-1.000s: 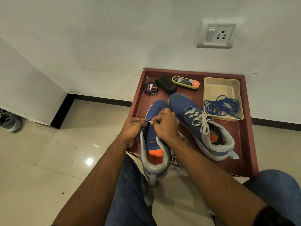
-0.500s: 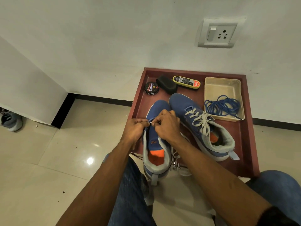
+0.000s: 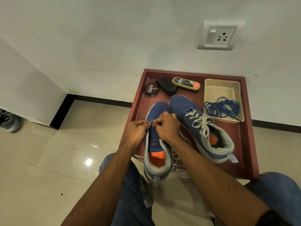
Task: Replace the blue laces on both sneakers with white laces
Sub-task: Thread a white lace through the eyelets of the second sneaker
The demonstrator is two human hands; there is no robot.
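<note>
Two blue sneakers stand on a dark red tray (image 3: 247, 144). The right sneaker (image 3: 205, 128) carries white laces tied in a bow. The left sneaker (image 3: 156, 144) has no lace across its tongue, and its heel hangs over the tray's near edge. My left hand (image 3: 137, 132) pinches the sneaker's left eyelet edge near the toe. My right hand (image 3: 167, 126) pinches a thin lace tip right against it. A loose white lace (image 3: 176, 162) trails beside the sneaker under my right forearm. Blue laces (image 3: 222, 108) lie coiled in a beige box (image 3: 222, 88).
At the tray's back sit a round polish tin (image 3: 151, 89), a black sponge (image 3: 166, 85) and a yellow brush (image 3: 186, 83). A wall with a socket (image 3: 217, 35) rises behind. A grey shoe (image 3: 9, 122) lies far left. My jeans-clad knees frame the tray.
Both hands have shifted slightly toward the sneaker's toe while staying pinched together at the left eyelet. The sneakers and tray have not moved.
</note>
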